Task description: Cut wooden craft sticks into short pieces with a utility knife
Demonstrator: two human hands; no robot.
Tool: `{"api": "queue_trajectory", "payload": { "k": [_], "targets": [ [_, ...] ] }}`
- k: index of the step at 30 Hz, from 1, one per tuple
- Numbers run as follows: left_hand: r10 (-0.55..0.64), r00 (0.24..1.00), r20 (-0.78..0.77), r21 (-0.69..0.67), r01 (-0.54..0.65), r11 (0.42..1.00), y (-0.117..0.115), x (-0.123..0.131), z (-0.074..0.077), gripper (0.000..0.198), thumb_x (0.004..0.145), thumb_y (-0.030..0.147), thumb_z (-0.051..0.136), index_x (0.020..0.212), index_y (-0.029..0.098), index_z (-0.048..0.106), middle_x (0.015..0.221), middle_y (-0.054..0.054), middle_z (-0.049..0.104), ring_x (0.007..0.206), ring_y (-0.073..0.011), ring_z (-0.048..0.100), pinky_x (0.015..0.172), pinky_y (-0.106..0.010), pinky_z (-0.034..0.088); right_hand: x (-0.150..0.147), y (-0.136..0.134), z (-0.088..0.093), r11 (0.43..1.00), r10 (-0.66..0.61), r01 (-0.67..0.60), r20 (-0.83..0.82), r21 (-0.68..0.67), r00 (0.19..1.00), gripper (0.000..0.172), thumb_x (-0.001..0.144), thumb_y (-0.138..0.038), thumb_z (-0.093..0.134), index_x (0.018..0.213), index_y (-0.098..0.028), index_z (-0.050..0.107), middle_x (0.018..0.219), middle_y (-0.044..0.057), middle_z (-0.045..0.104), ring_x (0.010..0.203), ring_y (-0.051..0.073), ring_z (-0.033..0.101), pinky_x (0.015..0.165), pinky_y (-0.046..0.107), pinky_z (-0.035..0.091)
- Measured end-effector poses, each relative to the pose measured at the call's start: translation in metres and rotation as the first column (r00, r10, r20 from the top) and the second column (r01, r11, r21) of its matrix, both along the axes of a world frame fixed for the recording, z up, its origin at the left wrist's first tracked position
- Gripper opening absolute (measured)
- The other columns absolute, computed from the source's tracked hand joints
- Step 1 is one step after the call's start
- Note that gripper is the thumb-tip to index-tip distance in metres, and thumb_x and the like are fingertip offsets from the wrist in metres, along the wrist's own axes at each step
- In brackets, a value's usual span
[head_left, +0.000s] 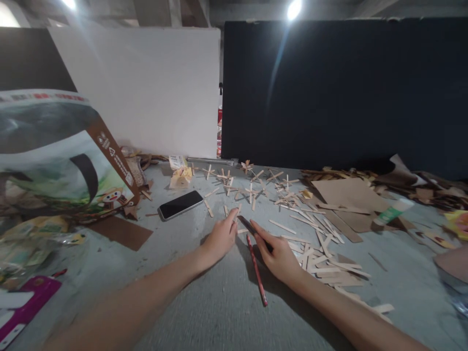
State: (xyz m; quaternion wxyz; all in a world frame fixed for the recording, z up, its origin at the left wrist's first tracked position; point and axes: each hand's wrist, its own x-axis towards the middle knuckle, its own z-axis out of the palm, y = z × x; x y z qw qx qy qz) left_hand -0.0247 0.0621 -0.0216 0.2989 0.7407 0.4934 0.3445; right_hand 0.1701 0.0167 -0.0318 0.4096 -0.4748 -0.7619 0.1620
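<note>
My left hand [221,240] is closed at the middle of the table, its fingers pinching a small wooden craft stick [239,209] that sticks up past the fingertips. Close on its right, my right hand [281,257] grips a dark knife [246,224], whose tip points at the held stick. Whether the blade touches the stick is hard to tell. A red pencil [258,273] lies between the two hands. Beyond them are several crossed craft sticks [250,193] joined into star-like shapes. A heap of loose craft sticks [321,261] spreads beside my right forearm.
A phone [181,204] lies left of my hands. Brown cardboard pieces [340,195] and a glue stick [394,212] are on the right. A large printed bag [54,165] and a purple object [31,307] stand at the left. White [146,87] and black boards [340,92] close off the back.
</note>
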Motion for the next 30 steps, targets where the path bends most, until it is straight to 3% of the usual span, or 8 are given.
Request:
{"api": "queue_trajectory", "payload": {
  "k": [8,14,20,27,30],
  "targets": [
    [-0.005,0.999,-0.034,-0.011,0.005,1.000,-0.0008,0.0009,0.0002,0.049,0.098,0.023,0.045,0.146,0.014,0.048,0.068,0.001,0.061,0.062,-0.0177,0.056,0.064,-0.026,0.040,-0.0011,-0.0002,0.0006,1.000,-0.001,0.001,0.004,-0.024,1.000,0.050,0.102,-0.031,0.043,0.140,-0.008,0.068,0.068,0.006,0.074,0.050,0.016,0.061,0.050,0.024,0.044],
    [-0.016,0.993,-0.118,0.017,0.018,1.000,-0.0005,-0.0039,0.0045,0.048,0.101,0.022,0.038,0.147,0.019,0.054,0.093,-0.010,0.071,0.081,-0.0222,0.065,0.078,-0.031,0.047,0.0000,-0.0005,0.0007,0.999,-0.002,0.002,-0.005,-0.036,1.000,0.050,0.102,-0.031,0.044,0.141,-0.009,0.067,0.070,0.006,0.075,0.051,0.017,0.063,0.053,0.026,0.048],
    [-0.008,0.995,-0.096,-0.036,0.005,0.999,-0.0041,-0.0021,0.0058,0.053,0.101,0.027,0.045,0.152,0.016,0.047,0.074,-0.004,0.065,0.069,-0.0220,0.062,0.071,-0.030,0.048,-0.0001,-0.0008,0.0005,0.999,-0.001,0.001,-0.002,-0.040,1.000,0.050,0.102,-0.030,0.045,0.140,-0.009,0.068,0.066,0.004,0.073,0.048,0.016,0.060,0.051,0.025,0.047],
    [-0.026,0.990,-0.140,-0.002,0.026,1.000,-0.0027,-0.0064,0.0043,0.050,0.102,0.023,0.041,0.151,0.022,0.050,0.094,-0.012,0.072,0.087,-0.0255,0.070,0.082,-0.033,0.050,-0.0005,-0.0027,0.0017,0.998,-0.008,0.007,-0.021,-0.057,1.000,0.051,0.102,-0.033,0.045,0.139,-0.008,0.069,0.061,0.002,0.069,0.044,0.014,0.054,0.048,0.024,0.043],
    [-0.023,0.993,-0.120,-0.002,0.023,1.000,-0.0037,-0.0057,0.0040,0.050,0.102,0.025,0.042,0.151,0.020,0.049,0.090,-0.010,0.071,0.085,-0.0250,0.069,0.080,-0.032,0.050,-0.0006,-0.0026,0.0016,0.998,-0.004,0.003,-0.018,-0.055,1.000,0.050,0.102,-0.032,0.045,0.139,-0.009,0.069,0.060,0.001,0.067,0.044,0.014,0.053,0.049,0.024,0.043]
  ]
}}
